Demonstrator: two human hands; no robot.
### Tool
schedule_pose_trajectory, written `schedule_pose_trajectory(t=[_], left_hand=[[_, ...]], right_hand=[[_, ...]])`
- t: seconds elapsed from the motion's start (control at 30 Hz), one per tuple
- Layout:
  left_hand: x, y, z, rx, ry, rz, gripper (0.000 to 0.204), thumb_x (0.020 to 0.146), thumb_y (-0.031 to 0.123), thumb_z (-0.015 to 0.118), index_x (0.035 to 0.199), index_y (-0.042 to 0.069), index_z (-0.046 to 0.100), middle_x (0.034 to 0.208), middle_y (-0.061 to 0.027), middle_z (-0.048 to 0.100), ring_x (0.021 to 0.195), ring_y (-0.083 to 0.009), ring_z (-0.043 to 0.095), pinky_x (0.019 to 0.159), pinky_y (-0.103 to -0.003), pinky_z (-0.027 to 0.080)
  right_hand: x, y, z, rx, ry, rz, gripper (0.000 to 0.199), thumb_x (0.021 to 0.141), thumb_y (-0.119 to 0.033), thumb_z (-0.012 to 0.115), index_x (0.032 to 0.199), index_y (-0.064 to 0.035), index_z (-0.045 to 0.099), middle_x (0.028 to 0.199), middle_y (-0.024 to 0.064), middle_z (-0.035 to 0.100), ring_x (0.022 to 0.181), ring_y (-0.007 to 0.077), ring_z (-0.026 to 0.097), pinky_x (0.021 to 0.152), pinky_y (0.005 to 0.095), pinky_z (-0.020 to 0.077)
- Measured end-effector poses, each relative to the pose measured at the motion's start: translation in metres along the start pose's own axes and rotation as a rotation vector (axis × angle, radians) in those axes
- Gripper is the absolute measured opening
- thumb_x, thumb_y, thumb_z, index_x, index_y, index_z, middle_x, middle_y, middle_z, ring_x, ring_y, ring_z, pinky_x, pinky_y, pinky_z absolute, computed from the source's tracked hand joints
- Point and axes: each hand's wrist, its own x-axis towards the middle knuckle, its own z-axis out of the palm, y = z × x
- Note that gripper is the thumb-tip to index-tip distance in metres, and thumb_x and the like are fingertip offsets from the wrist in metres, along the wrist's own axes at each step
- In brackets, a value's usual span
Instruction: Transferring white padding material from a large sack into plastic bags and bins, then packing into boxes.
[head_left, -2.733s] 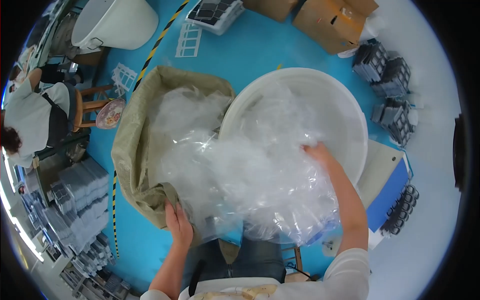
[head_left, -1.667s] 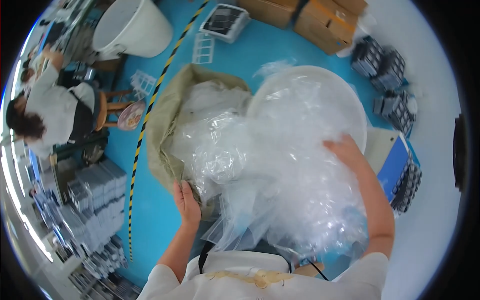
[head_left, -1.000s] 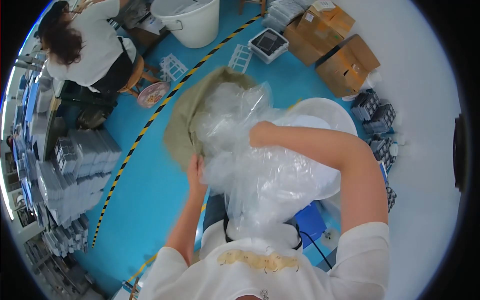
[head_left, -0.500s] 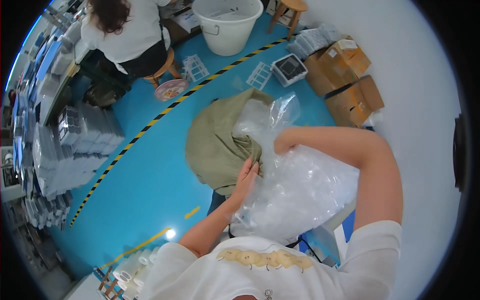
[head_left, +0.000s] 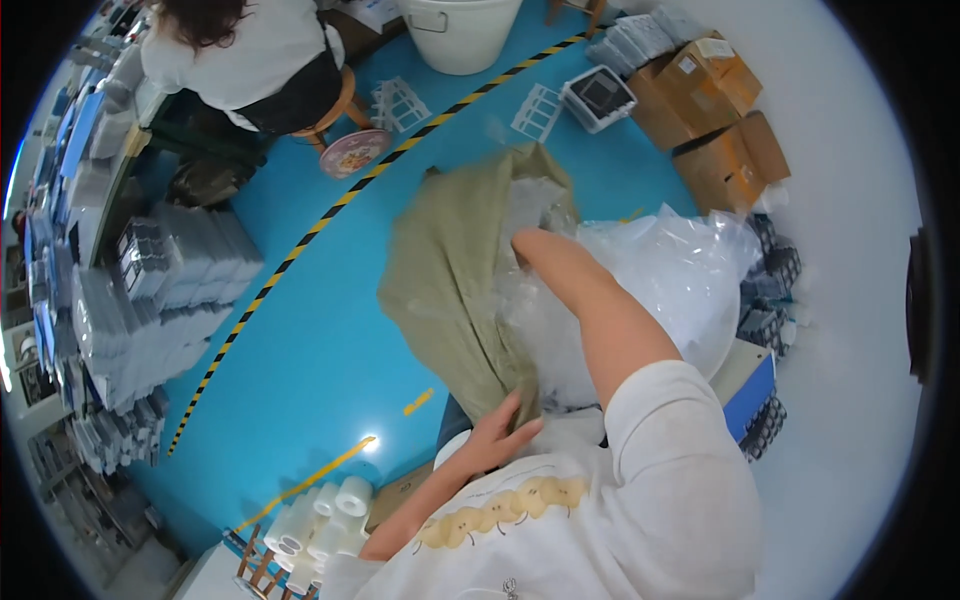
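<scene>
Above the blue floor (head_left: 300, 340), one limp olive woven sack (head_left: 450, 280) hangs, its lower edge pinched in the left hand (head_left: 495, 440). One crinkly mass of clear plastic bags (head_left: 640, 290) fills its mouth and swallows the right hand, whose grip I cannot tell.

We see a blue floor (head_left: 300, 350) crossed by a yellow-and-black striped line (head_left: 330, 215). Beyond the line, a person in a white top (head_left: 245, 50) sits on a wooden stool (head_left: 335, 105), with a round patterned tray (head_left: 355, 152) just beside it on the floor. Also beyond the line stands a large white tub (head_left: 462, 30). On the near side lie brown cardboard boxes (head_left: 715, 110), and farther along the line, stacked clear plastic trays (head_left: 170, 300).
</scene>
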Motion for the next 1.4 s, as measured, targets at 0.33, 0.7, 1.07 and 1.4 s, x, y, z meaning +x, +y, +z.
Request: schedule_pose_trajectory(t=[0.33,0.7,1.07,1.4], left_hand=[[0.081,0.003,-0.02,0.368,0.092,0.057,0.054,0.089,0.026,0.051,0.131,-0.003,0.034,0.106,-0.0294,0.055,0.099,-0.0405,0.055,0.082,-0.038,0.043],[0.115,-0.001,-0.001,-0.033,0.469,-0.09,0.04,0.093,0.015,0.045,0.129,-0.002,0.041,0.119,-0.0117,0.053,0.108,-0.0194,0.051,0.092,-0.026,0.037],[0.046,0.016,0.017,0.484,0.685,-0.333,0.049,0.074,0.018,0.07,0.112,0.0,0.044,0.104,-0.0107,0.054,0.092,-0.0203,0.053,0.082,-0.031,0.042],[0.052,-0.055,-0.119,-0.224,1.411,0.028,0.026,0.078,0.015,0.058,0.097,-0.001,0.049,0.096,-0.0217,0.056,0.088,-0.0374,0.054,0.071,-0.043,0.043]], right_hand=[[-0.118,0.105,0.072,0.066,0.942,-0.145,0.047,0.078,-0.037,0.061,0.113,-0.0067,0.055,0.119,0.0135,0.054,0.106,0.034,0.05,0.091,0.0401,0.0388],[-0.102,0.089,0.219,-0.306,1.036,-0.056,0.097,0.046,-0.045,0.08,0.131,-0.0167,0.043,0.123,0.0185,0.044,0.109,0.032,0.046,0.083,0.0435,0.0389],[-0.052,0.177,0.093,-0.114,0.958,0.046,0.075,0.06,-0.062,0.068,0.117,-0.0153,0.057,0.094,0.0151,0.058,0.09,0.0312,0.057,0.074,0.041,0.0452],[-0.059,0.221,0.085,0.062,0.986,0.106,0.068,0.065,-0.058,0.066,0.117,-0.0155,0.057,0.102,0.0155,0.058,0.099,0.0322,0.055,0.081,0.0406,0.0442]])
